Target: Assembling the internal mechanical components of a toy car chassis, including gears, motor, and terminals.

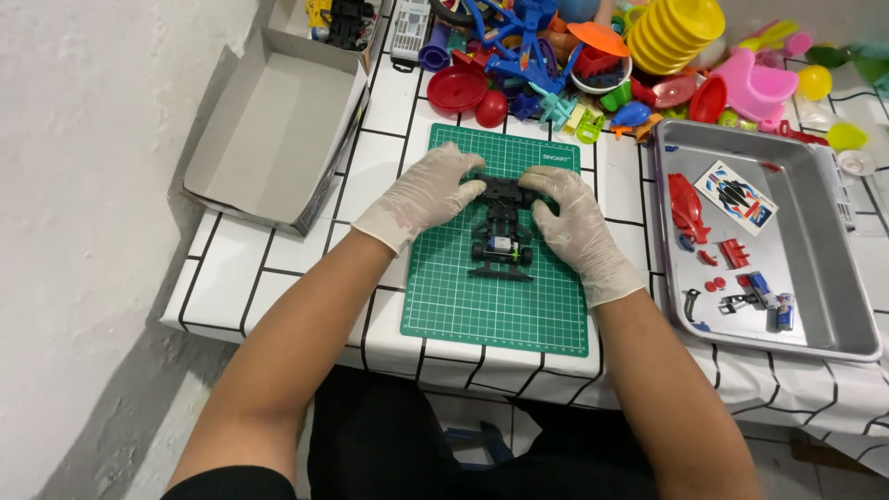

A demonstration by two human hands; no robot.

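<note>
Upper left of the frame: open cardboard box [269, 130], lid flap raised against the white wall, hanging over the left edge of the table [231, 268], which wears a white cloth gridded in black. Centre: green cutting mat [491, 296], square to the table's near edge. Left forearm enters from the lower left, bare, rising diagonally to the mat's upper left corner; left hand [421, 194], in a pale thin glove, lies palm down, fingers stretched rightward and pinching the left end of the chassis front. Chassis [501, 227]: black toy-car frame, lying lengthwise on the upper middle of the mat, its wide front end towards the top of the frame, a small motor with a blue and yellow patch between the rear wheels, a flat wing at its near end. Right forearm enters from the lower right, mirroring the left; right hand [574, 222], gloved alike, rests palm down, fingertips curled onto the right end of the chassis front, thumb side against the frame's flank. Both hands grip the chassis. Top centre to top right: heap of coloured plastic toys [593, 56], with a stack of yellow bowls. Right: metal tray [833, 287] just beside the mat, holding a red car shell, a sticker sheet, small red parts and dark fittings.
</note>
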